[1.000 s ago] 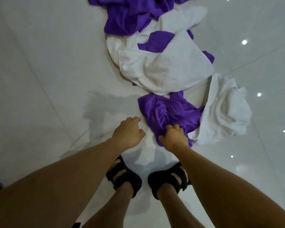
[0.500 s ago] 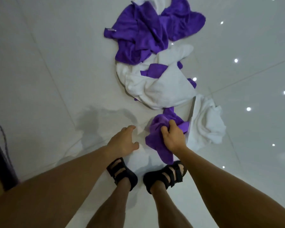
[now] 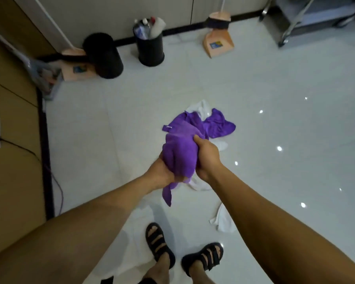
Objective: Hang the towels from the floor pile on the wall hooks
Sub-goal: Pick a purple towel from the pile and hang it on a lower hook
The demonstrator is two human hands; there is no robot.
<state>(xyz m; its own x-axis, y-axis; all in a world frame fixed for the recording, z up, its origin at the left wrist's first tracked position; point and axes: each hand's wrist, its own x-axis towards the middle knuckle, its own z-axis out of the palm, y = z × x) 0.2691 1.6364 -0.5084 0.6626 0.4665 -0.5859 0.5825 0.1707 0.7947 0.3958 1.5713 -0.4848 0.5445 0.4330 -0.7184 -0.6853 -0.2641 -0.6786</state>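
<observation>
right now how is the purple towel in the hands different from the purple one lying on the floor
The held purple towel is off the floor; the floor purple towel lies on the tiles. The held purple towel is bunched into a wad, one end dangling; the floor purple towel is spread loosely. The left hand and right hand grip the held one; no hand touches the floor one. Both are purple.

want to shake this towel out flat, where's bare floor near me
Bare tile: right of the floor pile toward the cart, left of it up to the baseboard, and between it and the bins. Crowded: bins and dustpan along the far wall, white towels by the sandals.
</observation>
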